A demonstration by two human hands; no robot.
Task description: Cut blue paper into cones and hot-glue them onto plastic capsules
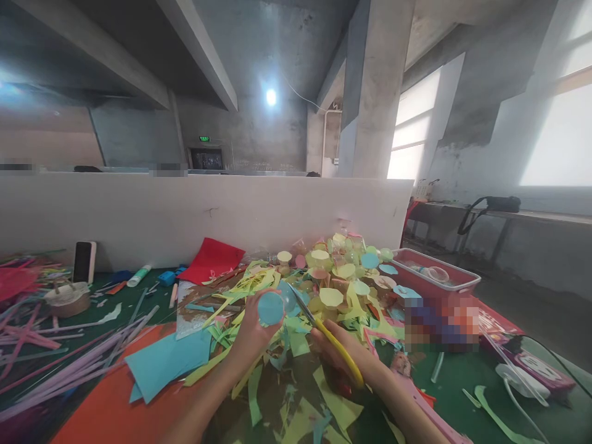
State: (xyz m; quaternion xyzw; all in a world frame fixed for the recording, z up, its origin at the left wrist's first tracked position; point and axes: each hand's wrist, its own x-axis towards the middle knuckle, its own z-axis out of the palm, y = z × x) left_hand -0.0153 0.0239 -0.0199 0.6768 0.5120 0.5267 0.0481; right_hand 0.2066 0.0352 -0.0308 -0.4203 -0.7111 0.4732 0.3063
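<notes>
My left hand (pixel 250 327) is closed round a small see-through plastic cup (pixel 290 298) with a round of blue paper (pixel 271 308) over the end facing me. My right hand (pixel 329 339) grips yellow-handled scissors (pixel 340 350), their blades pointing up and left beside the cup. Whether the blades touch the paper, I cannot tell. Behind both hands is a heap of similar cups topped with yellow, pink and blue paper (pixel 332 297). Yellow and green paper scraps (pixel 337 404) lie below and between my hands.
Blue paper sheets (pixel 171 364) lie at left on orange paper (pixel 111 401), near purple strips (pixel 87 367). Behind are red paper (pixel 211 258), a phone (pixel 84 262) and a white partition (pixel 277 209). A red plastic bin (pixel 439 287) stands at right, with a white cable (pixel 520 410) nearby.
</notes>
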